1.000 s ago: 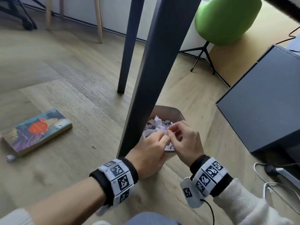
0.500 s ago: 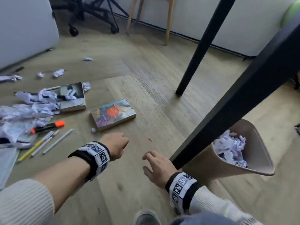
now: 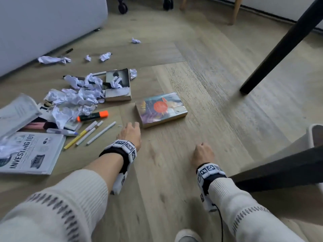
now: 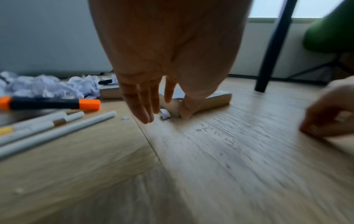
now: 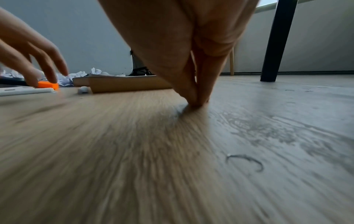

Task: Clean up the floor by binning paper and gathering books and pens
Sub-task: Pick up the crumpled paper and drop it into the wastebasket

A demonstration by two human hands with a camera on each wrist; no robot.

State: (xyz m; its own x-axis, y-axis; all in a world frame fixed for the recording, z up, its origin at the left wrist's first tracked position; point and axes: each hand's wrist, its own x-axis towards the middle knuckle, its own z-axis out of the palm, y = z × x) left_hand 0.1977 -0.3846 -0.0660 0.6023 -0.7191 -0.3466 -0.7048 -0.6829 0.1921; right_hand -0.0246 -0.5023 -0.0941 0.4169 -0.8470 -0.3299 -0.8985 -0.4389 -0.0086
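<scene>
My left hand (image 3: 130, 131) reaches low over the floor with straight fingers. Its fingertips (image 4: 147, 119) hang just beside a tiny white paper scrap (image 4: 165, 113) at the near corner of a colourful book (image 3: 160, 109). My right hand (image 3: 202, 151) has its fingertips (image 5: 195, 100) pinched together against the bare floor; nothing shows between them. A heap of crumpled paper (image 3: 73, 100) lies to the left, beside a grey book (image 3: 118, 84). An orange highlighter (image 3: 92, 116) and several pens (image 3: 90, 132) lie left of my left hand.
The beige bin (image 3: 314, 135) shows only its rim at the right edge, behind a black table leg (image 3: 279, 170). Another leg (image 3: 279, 48) stands at the far right. An "Investing 101" booklet (image 3: 29, 152) lies near left. More paper balls (image 3: 104, 56) lie beside grey furniture (image 3: 43, 23).
Both hands have left the bin and dropped to the floor. The left hand has uncurled and reached toward the book corner, and the right hand's fingers have closed into a pinch.
</scene>
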